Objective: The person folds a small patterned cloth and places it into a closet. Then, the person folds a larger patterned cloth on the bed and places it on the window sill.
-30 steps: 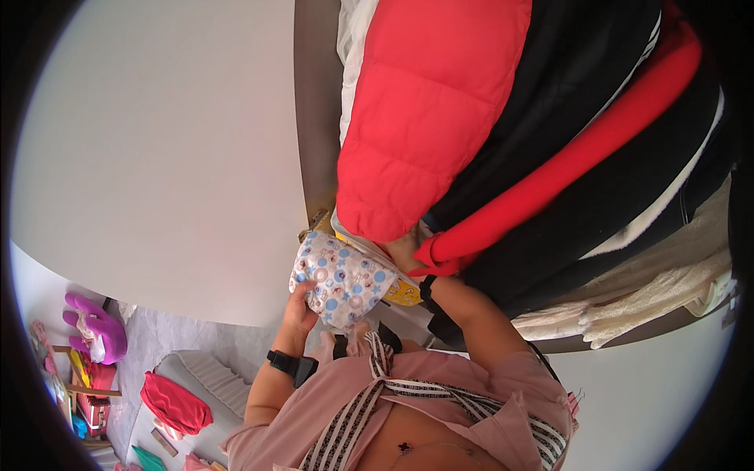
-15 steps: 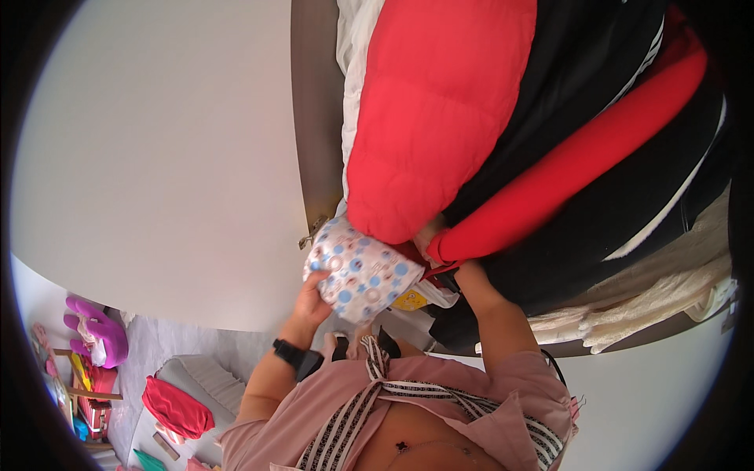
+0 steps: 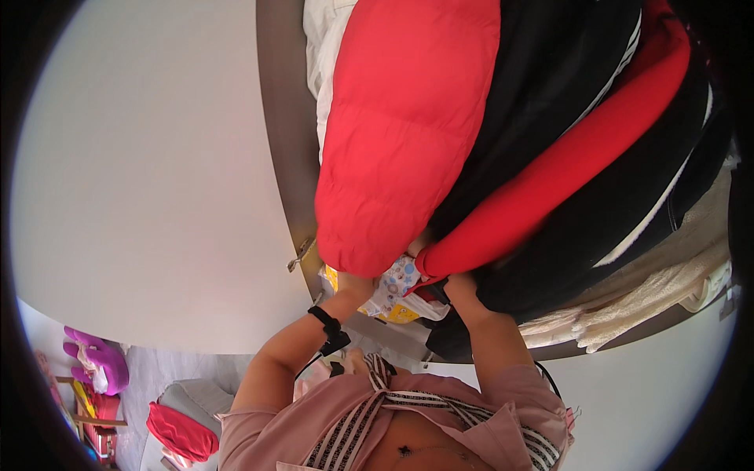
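Several garments hang in the wardrobe, among them a red puffy one (image 3: 400, 133) and a black one with a red sleeve (image 3: 550, 184). My left hand (image 3: 357, 284) reaches in under the hem of the puffy garment, its fingers hidden. Beside it shows part of a folded white cloth-like item (image 3: 400, 275) with blue and brown dots and stars. Behind the red sleeve's lower end, a small part of my right hand (image 3: 419, 243) shows; its grip is hidden. Below both hands lies a yellow and white plastic bag (image 3: 400, 314).
A pale wardrobe door (image 3: 149, 180) stands at the left, with a metal hinge (image 3: 300, 255) near the hands. Cream lacy fabric (image 3: 628, 306) hangs at the right. A grey seat with red cloth (image 3: 181, 432) and a purple chair (image 3: 106, 361) stand lower left.
My left hand has moved right and inward with the dotted item, which is now mostly hidden under the red garment. The garments sit further left in view.
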Demonstrator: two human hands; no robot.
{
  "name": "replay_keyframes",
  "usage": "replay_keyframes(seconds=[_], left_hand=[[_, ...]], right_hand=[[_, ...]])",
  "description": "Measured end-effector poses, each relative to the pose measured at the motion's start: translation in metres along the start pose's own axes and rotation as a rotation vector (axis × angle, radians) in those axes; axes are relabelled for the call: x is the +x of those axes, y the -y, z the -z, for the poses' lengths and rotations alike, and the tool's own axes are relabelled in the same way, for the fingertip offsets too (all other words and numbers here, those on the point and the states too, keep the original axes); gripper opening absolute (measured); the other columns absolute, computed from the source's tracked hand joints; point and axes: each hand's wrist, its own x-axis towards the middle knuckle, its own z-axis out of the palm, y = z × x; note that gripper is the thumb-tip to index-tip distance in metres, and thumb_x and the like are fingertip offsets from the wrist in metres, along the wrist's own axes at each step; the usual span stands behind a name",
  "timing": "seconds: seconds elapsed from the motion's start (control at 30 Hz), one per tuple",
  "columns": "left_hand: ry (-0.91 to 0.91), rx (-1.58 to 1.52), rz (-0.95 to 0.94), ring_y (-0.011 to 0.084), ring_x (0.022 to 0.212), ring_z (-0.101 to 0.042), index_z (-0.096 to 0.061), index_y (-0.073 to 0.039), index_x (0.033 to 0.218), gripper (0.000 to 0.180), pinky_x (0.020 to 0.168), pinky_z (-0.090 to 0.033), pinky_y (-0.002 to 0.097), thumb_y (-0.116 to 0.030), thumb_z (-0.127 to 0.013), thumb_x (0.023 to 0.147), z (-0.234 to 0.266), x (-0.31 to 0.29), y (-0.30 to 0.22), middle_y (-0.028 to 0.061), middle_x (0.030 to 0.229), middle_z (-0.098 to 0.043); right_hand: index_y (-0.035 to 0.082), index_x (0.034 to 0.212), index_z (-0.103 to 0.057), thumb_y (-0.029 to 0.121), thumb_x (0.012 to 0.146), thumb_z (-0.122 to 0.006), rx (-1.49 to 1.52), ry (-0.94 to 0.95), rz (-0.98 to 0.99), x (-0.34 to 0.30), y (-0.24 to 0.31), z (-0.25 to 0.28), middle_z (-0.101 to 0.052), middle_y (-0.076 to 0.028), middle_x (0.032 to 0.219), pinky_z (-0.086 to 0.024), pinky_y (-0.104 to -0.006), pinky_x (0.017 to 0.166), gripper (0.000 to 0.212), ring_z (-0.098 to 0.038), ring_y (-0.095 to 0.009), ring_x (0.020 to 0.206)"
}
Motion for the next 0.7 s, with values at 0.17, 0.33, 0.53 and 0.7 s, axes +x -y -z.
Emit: replay_keyframes(seconds=[0.17,0.33,0.53,0.7], left_hand=[[0.297,0.033,-0.061,0.0298,0.118,-0.049,-0.057,-0.012,0.119,0.05,0.1,-0.034,0.0463,-0.042,-0.06,0.08,-0.033,0.028,0.005,0.0106,0.123,-0.057],[0.441,-0.069,0.029,0.0284,0.116,-0.051,-0.058,-0.011,0.117,0.048,0.101,-0.033,0.045,-0.042,-0.059,0.081,-0.045,0.067,0.035,0.0098,0.121,-0.059],[0.477,-0.041,-0.003,0.0289,0.116,-0.051,-0.058,-0.011,0.117,0.047,0.101,-0.033,0.0453,-0.041,-0.059,0.081,-0.045,0.077,0.062,0.0102,0.119,-0.059],[0.488,-0.018,0.005,0.0293,0.116,-0.051,-0.059,-0.011,0.117,0.046,0.101,-0.033,0.0455,-0.04,-0.059,0.082,-0.034,0.088,0.076,0.0106,0.119,-0.059]], right_hand=[[0.013,0.122,-0.054,0.026,0.08,-0.06,-0.003,-0.027,0.053,0.017,0.017,-0.004,-0.052,-0.015,0.123,-0.035,-0.0435,0.094,0.044,-0.042,-0.034,0.119],[0.013,0.122,-0.054,0.026,0.079,-0.06,-0.023,-0.069,0.086,0.028,0.025,-0.007,-0.051,-0.015,0.124,-0.034,-0.0437,0.095,0.045,-0.041,-0.034,0.12],[0.014,0.122,-0.054,0.026,0.079,-0.059,-0.037,-0.084,0.091,0.02,0.031,-0.016,-0.051,-0.014,0.126,-0.033,-0.044,0.097,0.045,-0.039,-0.034,0.122],[0.014,0.123,-0.054,0.026,0.079,-0.059,-0.025,-0.096,0.106,0.031,0.032,-0.013,-0.05,-0.014,0.127,-0.032,-0.0443,0.098,0.046,-0.038,-0.034,0.124]])
